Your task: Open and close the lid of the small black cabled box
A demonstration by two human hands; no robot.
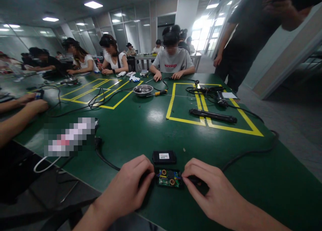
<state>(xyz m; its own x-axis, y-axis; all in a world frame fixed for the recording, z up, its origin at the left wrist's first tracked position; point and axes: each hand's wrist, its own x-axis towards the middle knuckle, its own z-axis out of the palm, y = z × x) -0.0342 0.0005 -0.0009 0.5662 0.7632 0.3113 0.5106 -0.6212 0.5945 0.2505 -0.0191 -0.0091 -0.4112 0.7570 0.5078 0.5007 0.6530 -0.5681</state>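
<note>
Lying between the left hand and the right hand in the head view, the open black case sat on the near part of the green table, its long axis running left to right. That end-on relation seemed the one that counted: each short end faced a hand, and neither hand was clearly nearer (both sets of fingertips were right at the case). A circuit board lay face up inside it, with coloured wires toward its ends. Just beyond, on the far side and apart from the case, a black cover lay flat, roughly parallel to it.

The left hand extended from the near left, its back upward, with thumb and forefinger together at the tips and pointing right. The right hand extended from the near right, fingers curled, with forefinger and thumb almost meeting at the right end. Both had a pinching shape, but whether the tips were gripping an end wall or a cord, or merely resting there, I could not tell.

A left cord ran from a black plug toward the near right and disappeared behind the left hand; a right cord stretched from beside the right hand toward the far right.
</note>
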